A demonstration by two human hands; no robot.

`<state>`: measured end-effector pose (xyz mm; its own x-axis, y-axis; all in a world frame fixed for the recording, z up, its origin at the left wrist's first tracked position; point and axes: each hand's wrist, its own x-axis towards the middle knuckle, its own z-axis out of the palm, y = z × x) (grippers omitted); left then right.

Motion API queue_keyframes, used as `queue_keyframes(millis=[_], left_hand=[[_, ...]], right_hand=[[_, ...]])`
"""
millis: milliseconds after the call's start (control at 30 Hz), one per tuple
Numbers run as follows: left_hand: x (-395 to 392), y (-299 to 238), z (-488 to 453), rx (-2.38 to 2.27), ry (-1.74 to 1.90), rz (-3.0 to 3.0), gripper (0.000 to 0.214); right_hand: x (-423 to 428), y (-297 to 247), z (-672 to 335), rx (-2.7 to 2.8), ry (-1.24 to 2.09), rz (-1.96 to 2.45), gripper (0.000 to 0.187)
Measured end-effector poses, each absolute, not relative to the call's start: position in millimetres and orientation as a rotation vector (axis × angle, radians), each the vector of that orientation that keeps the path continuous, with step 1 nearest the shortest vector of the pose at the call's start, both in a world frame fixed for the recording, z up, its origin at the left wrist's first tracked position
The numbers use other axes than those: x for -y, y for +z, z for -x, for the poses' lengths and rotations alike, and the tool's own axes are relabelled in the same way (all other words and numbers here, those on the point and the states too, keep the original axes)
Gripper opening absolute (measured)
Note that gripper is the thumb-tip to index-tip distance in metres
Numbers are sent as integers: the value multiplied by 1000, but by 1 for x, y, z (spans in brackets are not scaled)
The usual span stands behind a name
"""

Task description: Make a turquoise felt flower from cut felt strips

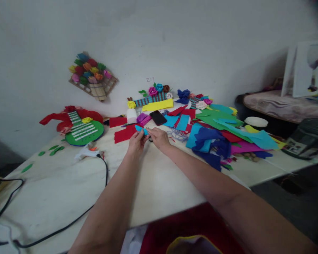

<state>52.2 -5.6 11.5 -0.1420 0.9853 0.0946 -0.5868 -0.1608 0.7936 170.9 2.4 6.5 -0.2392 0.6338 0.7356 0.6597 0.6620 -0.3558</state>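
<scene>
A small piece of light blue crepe paper (141,129) is pinched in the fingers of my left hand (138,141), above the middle of the white table. My right hand (159,138) meets it from the right, its fingers closed at the paper's right end. Just below the fingertips shows a dark loop (150,139), mostly hidden by my hands. Behind the left hand lies a sheet of red crepe paper (122,135). Beyond my hands rests a black phone (158,118).
A white glue gun (87,151) with a black cord (76,220) lies at left, near a paper-decorated guitar shape (87,133). Coloured paper (219,118) is heaped at right, before a dark lidded container (307,138). Green paper leaves (57,150) lie at far left.
</scene>
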Motion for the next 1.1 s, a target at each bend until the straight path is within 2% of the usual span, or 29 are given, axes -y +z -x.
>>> queue_keyframes(millis=[267,367,500,600,767,1100], left_hand=[[3,10,-55,-707,1677,-765,13],[1,9,-51,-729,1684,-764,13],[1,10,-46,-755,1650,-742,11],[1,10,-44,-753,1639,-730,10],[0,8,-43,-765,1645,-742,9],[-1,7,-42,-768,1678,-692,11]], right_hand=[[-8,3,-173,1906,64,905,30],[-7,7,-172,1809,385,842,31],[-4,17,-175,1513,1000,826,46],[-4,19,-177,1436,1159,786,46],[-7,13,-175,1563,1100,815,41],[-6,8,-173,1978,383,908,35]])
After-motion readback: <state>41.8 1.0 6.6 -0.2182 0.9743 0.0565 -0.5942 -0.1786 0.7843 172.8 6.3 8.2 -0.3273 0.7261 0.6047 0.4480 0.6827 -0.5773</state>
